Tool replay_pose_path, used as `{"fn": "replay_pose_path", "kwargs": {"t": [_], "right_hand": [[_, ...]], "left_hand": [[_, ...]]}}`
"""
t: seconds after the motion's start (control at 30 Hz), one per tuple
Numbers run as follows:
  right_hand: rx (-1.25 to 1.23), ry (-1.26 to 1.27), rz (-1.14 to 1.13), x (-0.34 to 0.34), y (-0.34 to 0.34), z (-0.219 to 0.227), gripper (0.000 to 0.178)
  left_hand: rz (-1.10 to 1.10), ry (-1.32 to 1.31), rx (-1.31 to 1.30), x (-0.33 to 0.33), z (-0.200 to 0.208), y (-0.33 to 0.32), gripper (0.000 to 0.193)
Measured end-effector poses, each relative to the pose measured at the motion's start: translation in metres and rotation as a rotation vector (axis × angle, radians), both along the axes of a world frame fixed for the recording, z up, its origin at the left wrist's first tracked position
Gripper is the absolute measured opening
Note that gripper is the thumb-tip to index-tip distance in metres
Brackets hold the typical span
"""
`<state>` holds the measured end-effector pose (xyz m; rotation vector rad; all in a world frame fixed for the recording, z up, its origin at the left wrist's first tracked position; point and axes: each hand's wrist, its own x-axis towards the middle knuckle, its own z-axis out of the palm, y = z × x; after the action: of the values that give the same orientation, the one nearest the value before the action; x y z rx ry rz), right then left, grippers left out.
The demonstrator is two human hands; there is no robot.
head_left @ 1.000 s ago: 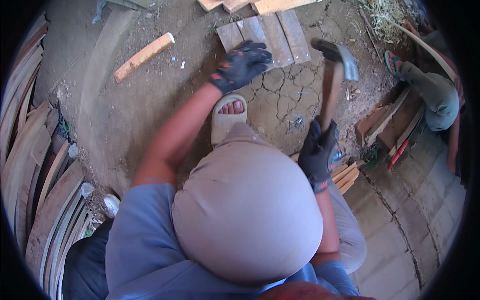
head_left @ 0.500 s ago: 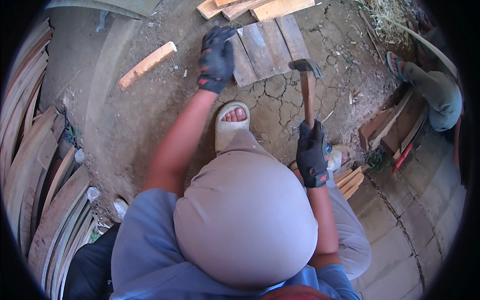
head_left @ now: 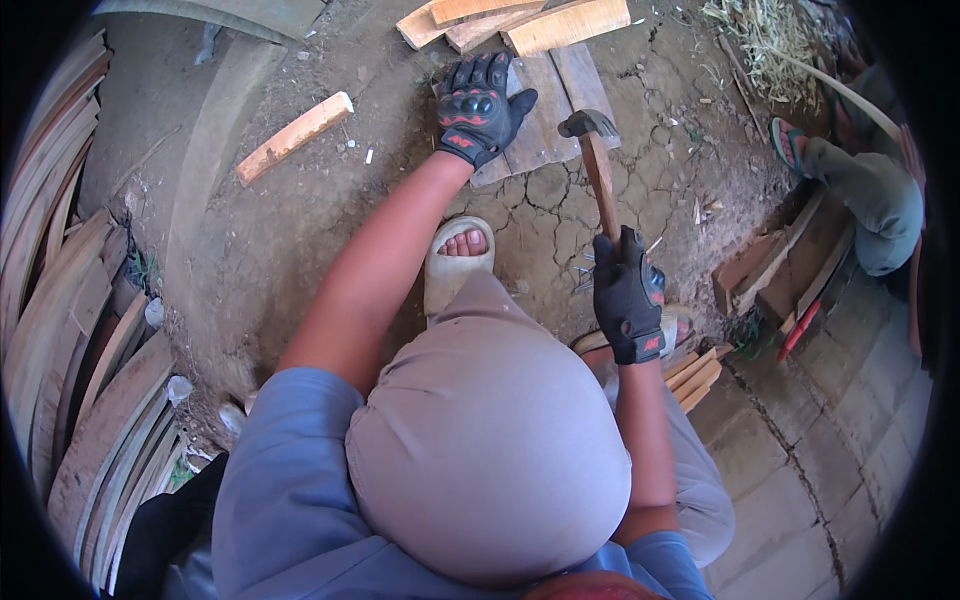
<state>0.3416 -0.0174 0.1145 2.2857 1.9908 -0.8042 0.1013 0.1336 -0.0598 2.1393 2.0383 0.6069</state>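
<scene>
My left hand, in a black glove with red marks, lies palm down over the left part of a small panel of wooden boards. Its fingers are stretched forward and the thumb points out to the right. A claw hammer with a wooden handle is gripped by my right hand, gloved in black as well. The hammer's dark head is over the panel's lower right corner. Several loose nails lie on the ground just left of my right hand, partly hidden by it.
Curved wood pieces lie beyond the panel, and a single wood strip is to its left. Long curved planks are stacked at far left. On the right, another person's leg is beside wood blocks and paving.
My left hand has moved right and come down flat over the panel. The hammer's head has swung slightly left, still in my right hand.
</scene>
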Motion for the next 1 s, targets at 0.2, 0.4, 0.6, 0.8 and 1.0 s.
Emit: {"fn": "replay_pose_path", "kwargs": {"t": [0.2,0.4,0.6,0.8,1.0], "right_hand": [[-0.094,0.056,0.097,-0.002,0.026,0.021,0.036],[-0.141,0.073,0.225,-0.002,0.042,0.045,0.035],[-0.130,0.020,0.221,-0.007,0.052,0.070,0.034],[-0.016,-0.001,0.356,0.002,0.051,0.063,0.030],[0.001,-0.003,0.134,-0.005,-0.003,0.026,0.026]], "left_hand": [[-0.002,0.010,-0.007,-0.001,0.005,-0.001,0.075],[0.005,0.026,0.067,-0.001,-0.002,-0.001,0.072],[0.001,0.020,0.024,0.001,0.007,-0.001,0.072],[-0.010,-0.023,0.009,0.001,0.007,0.000,0.073],[0.016,-0.026,0.027,0.004,0.003,-0.004,0.070]]}}
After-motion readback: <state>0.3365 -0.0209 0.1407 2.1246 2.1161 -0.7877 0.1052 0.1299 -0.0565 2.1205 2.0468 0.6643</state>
